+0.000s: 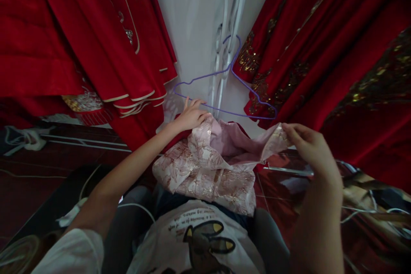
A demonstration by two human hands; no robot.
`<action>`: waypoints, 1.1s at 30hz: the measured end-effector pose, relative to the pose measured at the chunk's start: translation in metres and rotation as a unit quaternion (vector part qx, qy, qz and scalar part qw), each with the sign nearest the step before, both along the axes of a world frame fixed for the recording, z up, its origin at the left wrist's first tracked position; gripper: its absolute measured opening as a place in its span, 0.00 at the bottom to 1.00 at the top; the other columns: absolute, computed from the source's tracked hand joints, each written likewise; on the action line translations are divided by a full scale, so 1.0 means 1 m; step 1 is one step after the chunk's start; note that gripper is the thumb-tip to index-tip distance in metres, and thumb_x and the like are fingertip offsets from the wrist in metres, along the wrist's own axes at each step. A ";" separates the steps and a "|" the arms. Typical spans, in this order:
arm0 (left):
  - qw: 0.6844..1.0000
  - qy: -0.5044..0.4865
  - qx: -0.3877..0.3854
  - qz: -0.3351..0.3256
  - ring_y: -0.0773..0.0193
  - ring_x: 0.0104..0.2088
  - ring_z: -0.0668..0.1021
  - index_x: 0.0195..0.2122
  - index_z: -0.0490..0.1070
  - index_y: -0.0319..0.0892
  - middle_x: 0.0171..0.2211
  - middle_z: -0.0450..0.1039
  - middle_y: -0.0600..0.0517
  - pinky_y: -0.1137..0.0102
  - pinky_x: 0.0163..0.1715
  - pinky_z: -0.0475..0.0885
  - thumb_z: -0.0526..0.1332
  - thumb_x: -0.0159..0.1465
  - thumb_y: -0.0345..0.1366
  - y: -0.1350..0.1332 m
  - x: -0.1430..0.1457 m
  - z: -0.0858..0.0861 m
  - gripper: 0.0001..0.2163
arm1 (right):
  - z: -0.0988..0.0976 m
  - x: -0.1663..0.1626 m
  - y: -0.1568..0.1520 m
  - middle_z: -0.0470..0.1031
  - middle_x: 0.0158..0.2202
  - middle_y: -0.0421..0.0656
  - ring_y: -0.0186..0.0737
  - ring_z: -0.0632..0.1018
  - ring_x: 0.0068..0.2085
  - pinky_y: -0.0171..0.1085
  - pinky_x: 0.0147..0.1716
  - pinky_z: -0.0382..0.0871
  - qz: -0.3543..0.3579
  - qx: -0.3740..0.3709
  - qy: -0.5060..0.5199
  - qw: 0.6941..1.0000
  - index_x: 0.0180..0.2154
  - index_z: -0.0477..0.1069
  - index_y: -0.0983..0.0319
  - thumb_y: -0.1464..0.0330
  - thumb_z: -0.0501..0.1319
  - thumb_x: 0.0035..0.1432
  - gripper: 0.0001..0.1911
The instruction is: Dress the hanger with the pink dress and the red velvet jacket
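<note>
A pale pink brocade garment point(208, 171) with a shiny floral pattern lies across my lap and is held up at its top. My left hand point(192, 115) grips the garment's left upper edge, with one finger raised toward a purple wire hanger point(224, 94). My right hand point(305, 143) pinches the garment's right upper corner. The hanger hovers just above the garment's opening, its hook pointing up; I cannot tell what supports it.
Red embroidered dresses point(96, 38) hang at the left, and more red gowns with gold trim point(321, 51) hang at the right. A white panel point(195, 17) stands between them. Cables point(369, 214) lie on the dark red floor at the right.
</note>
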State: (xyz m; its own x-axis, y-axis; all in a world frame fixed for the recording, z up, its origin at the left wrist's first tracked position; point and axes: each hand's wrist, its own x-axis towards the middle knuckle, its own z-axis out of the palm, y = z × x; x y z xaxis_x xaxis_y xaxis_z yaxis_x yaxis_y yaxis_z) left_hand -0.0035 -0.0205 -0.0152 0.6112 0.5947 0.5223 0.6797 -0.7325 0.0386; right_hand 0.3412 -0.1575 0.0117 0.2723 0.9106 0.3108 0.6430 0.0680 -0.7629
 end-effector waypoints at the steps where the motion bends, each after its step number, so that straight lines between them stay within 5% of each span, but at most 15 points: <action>1: 1.000 0.007 -0.012 0.004 0.52 0.59 0.64 0.37 0.79 0.45 0.54 0.67 0.45 0.40 0.64 0.45 0.53 0.68 0.43 0.005 -0.002 -0.009 0.15 | 0.000 0.003 -0.001 0.77 0.29 0.45 0.41 0.75 0.29 0.36 0.30 0.69 -0.004 -0.014 0.027 1.000 0.36 0.76 0.62 0.51 0.60 0.54 0.21; 4: 1.000 -0.019 -0.021 0.007 0.54 0.55 0.67 0.37 0.79 0.43 0.50 0.67 0.44 0.46 0.63 0.53 0.52 0.69 0.44 0.010 -0.011 -0.025 0.17 | -0.002 0.016 -0.004 0.74 0.25 0.43 0.38 0.71 0.24 0.35 0.25 0.66 -0.052 -0.039 0.065 0.996 0.34 0.76 0.62 0.52 0.62 0.52 0.20; 8: 0.998 -0.053 -0.024 -0.012 0.57 0.52 0.69 0.38 0.79 0.41 0.48 0.66 0.44 0.56 0.58 0.64 0.50 0.70 0.44 -0.004 -0.021 -0.021 0.19 | -0.005 0.030 -0.005 0.74 0.25 0.43 0.37 0.71 0.24 0.35 0.24 0.64 -0.077 -0.038 0.101 0.991 0.34 0.76 0.61 0.53 0.64 0.51 0.18; 16: 0.997 0.014 0.040 0.061 0.50 0.59 0.64 0.39 0.79 0.45 0.55 0.66 0.44 0.37 0.64 0.39 0.52 0.69 0.44 -0.031 -0.029 -0.011 0.16 | 0.000 0.008 -0.007 0.76 0.27 0.45 0.40 0.76 0.28 0.36 0.28 0.68 -0.078 0.060 0.074 0.992 0.37 0.77 0.61 0.55 0.63 0.54 0.17; 25: 0.997 -0.044 0.052 0.024 0.57 0.53 0.69 0.38 0.78 0.42 0.47 0.67 0.46 0.42 0.66 0.46 0.51 0.70 0.42 -0.017 -0.043 -0.008 0.17 | -0.012 0.029 0.000 0.79 0.28 0.45 0.44 0.78 0.32 0.38 0.30 0.67 -0.148 0.029 -0.019 0.988 0.39 0.79 0.61 0.55 0.61 0.55 0.18; 33: 0.996 0.006 0.079 0.035 0.54 0.53 0.68 0.37 0.78 0.42 0.49 0.66 0.45 0.41 0.66 0.49 0.52 0.69 0.42 -0.025 -0.036 -0.012 0.16 | -0.009 0.015 -0.001 0.78 0.28 0.44 0.41 0.76 0.29 0.36 0.28 0.66 -0.099 0.081 0.002 0.992 0.38 0.78 0.60 0.52 0.61 0.56 0.19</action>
